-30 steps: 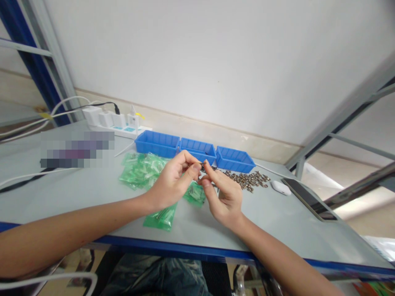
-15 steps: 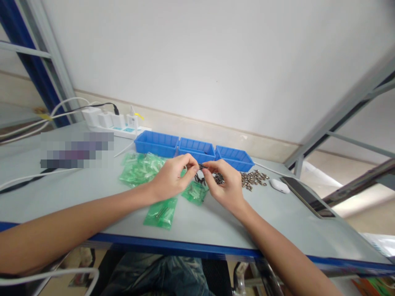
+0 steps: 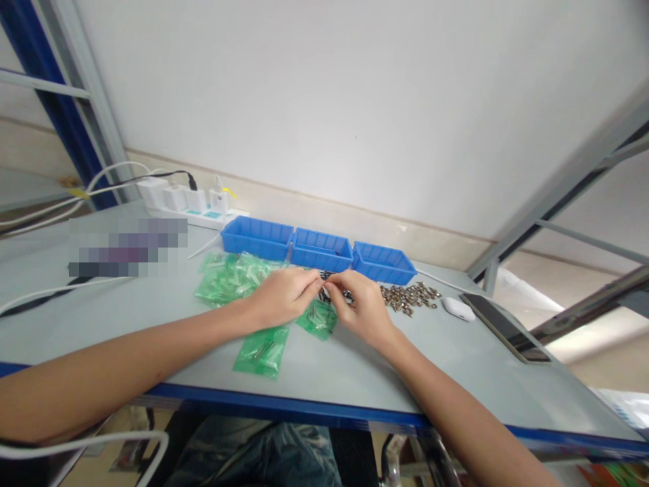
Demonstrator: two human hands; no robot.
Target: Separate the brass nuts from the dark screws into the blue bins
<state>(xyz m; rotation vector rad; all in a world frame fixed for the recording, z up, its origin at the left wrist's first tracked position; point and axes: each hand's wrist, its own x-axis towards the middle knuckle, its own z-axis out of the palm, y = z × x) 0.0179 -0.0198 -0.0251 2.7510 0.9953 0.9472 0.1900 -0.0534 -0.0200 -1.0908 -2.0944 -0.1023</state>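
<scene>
My left hand [image 3: 284, 292] and my right hand [image 3: 364, 304] meet fingertip to fingertip over the middle of the table. Both are closed in a pinch, and whatever lies between the fingers is too small and too hidden to name. Behind and below the fingertips lie dark screw-like pieces [image 3: 324, 295], partly covered by my hands. A small green plastic bag [image 3: 317, 319] with thin metal pieces inside lies just beneath them. Under my left wrist sits another green bag [image 3: 259, 353], and a heap of green bags [image 3: 226, 281] is to its left. Small brassy metal parts [image 3: 413, 297] are spread out right of my right hand.
Three blue bins [image 3: 257, 238] stand in a row along the wall. At the right are a white earbud case [image 3: 459, 308] and a phone [image 3: 501, 328]. A power strip [image 3: 205, 218] with plugs and cables is at the back left. The table's blue front edge [image 3: 284, 404] runs below my forearms.
Both hands have come down slightly, and the right one has shifted left, so the fingertips now meet. The dark piece visible between them before is now hidden.
</scene>
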